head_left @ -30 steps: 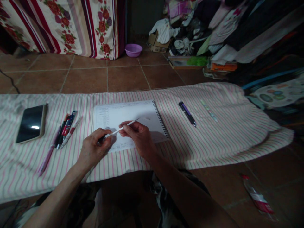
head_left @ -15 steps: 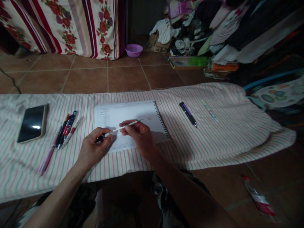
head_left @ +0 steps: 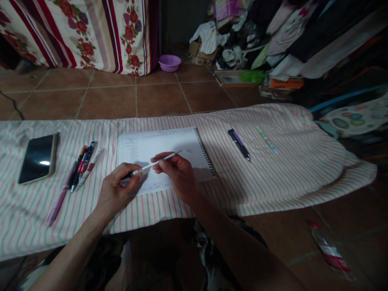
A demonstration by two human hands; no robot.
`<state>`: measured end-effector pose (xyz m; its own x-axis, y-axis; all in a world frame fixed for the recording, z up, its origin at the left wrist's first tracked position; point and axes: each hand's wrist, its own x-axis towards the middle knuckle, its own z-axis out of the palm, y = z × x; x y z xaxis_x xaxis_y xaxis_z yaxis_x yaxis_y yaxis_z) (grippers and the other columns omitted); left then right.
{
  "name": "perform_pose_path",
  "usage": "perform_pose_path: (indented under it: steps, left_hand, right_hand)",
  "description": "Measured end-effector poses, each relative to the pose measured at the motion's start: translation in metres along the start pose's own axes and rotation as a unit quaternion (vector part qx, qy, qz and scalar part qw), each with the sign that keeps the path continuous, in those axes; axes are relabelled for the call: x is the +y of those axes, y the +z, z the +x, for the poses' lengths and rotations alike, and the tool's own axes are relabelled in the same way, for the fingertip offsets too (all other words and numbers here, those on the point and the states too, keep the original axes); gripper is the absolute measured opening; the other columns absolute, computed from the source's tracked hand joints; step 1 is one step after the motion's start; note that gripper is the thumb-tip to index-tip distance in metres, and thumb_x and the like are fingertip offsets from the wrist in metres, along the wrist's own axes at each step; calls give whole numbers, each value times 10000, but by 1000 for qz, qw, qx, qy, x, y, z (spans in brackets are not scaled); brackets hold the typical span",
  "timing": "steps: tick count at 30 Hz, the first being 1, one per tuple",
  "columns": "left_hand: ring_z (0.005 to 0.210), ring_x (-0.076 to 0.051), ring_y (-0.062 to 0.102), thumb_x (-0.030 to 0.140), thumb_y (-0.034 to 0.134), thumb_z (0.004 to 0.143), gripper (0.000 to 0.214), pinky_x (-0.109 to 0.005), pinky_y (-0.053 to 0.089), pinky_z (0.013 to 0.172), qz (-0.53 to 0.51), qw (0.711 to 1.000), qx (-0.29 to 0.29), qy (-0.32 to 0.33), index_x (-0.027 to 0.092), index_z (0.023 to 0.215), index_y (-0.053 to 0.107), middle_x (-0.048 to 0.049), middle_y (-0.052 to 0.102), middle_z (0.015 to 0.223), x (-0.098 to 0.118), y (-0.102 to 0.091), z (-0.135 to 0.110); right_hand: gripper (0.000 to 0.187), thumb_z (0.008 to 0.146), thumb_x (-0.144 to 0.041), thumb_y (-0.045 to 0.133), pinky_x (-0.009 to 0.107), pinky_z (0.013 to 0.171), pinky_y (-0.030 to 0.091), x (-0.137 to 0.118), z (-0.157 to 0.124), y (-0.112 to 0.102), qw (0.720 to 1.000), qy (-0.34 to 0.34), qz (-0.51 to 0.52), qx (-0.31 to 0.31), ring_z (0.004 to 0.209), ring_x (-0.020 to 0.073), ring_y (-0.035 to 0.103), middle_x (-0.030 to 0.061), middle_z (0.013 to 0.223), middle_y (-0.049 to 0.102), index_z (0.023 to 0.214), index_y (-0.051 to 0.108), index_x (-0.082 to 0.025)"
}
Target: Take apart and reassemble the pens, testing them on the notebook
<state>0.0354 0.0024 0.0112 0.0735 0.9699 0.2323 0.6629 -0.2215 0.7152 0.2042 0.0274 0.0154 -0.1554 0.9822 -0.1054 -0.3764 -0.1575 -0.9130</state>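
Observation:
Above a spiral notebook (head_left: 157, 141), my right hand (head_left: 178, 173) pinches a thin white pen refill (head_left: 148, 166), its narrow tip pointing up to the right. My left hand (head_left: 118, 184) is closed around a dark pen barrel (head_left: 128, 175), mostly hidden by the fingers. The refill's lower end meets the barrel at my left fingertips; whether it sits inside I cannot tell. Under both hands the notebook lies open, with printed lines on its left and a small grey mark near the refill's tip.
Several pens (head_left: 81, 165) and a phone (head_left: 38, 157) lie to the left on the striped cloth (head_left: 273, 182). To the right are a purple-and-black pen (head_left: 239, 144) and a pale patterned stick (head_left: 266, 140). A bottle (head_left: 330, 250) lies on the floor; a purple basin (head_left: 170, 63) stands beyond.
The view has shifted very slightly. Both hands keep nearly the same pose, holding the refill and the pen barrel.

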Motion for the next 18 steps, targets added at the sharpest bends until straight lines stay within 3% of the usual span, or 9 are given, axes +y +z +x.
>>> perform_pose_path:
  steps: [18]
  left_hand:
    - [759,-166,602,316,523,800,134,-289,477,700,1,1000,2,4,215,837,603,-22,634,805,1,1,1]
  right_hand:
    - [134,730,-318,635,264,683,525,0,-1,0,1000,-11,-10,-5,666,103,625,7,820,701,797,652,-204]
